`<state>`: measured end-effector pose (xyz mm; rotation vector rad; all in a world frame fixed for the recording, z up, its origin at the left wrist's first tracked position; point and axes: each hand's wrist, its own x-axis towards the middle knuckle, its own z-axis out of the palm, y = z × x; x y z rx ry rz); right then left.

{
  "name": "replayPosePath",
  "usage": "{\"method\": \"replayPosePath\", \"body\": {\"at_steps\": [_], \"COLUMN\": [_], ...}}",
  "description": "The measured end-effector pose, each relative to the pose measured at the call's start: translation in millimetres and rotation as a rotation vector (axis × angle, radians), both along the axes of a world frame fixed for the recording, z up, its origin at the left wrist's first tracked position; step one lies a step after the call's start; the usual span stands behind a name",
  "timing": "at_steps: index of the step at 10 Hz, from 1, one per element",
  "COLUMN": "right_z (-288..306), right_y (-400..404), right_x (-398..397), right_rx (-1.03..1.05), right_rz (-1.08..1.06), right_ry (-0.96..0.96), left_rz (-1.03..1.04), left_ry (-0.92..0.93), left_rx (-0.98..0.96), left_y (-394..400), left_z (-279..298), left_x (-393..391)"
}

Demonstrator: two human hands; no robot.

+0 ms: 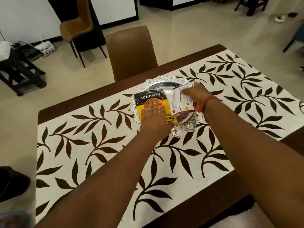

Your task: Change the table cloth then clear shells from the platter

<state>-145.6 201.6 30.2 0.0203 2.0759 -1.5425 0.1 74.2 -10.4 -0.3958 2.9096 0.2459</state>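
A white table cloth (102, 155) with dark leaf prints covers the brown table. On it, at mid-table, stands an ornate silver platter (179, 130). A yellow and black almonds packet (149, 98) lies on the platter's left side, and my left hand (154, 119) rests flat on it with straight fingers. My right hand (196, 96), with a red thread at the wrist, holds a white and red packet (178, 101) over the platter's right side, thumb on top. No shells show; the packets and hands hide most of the platter's inside.
A brown chair (131, 51) stands pushed in at the table's far side, with another chair (79, 25) behind it near the wall. A dark low stand (21, 71) and cables sit at left. The bare table edge (292, 140) shows at right.
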Motion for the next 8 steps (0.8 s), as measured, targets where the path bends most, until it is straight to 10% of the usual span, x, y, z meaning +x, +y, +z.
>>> {"method": "replayPosePath", "body": {"at_steps": [8], "right_z": [-28.6], "right_y": [-6.8], "right_x": [53.9], "right_rx": [1.022], "right_rz": [0.338], "right_ry": [1.011], "left_rz": [-0.110], "left_ry": [0.094], "left_rx": [-0.158], "left_y": [-13.9], "left_z": [9.8], "left_x": [29.7]}}
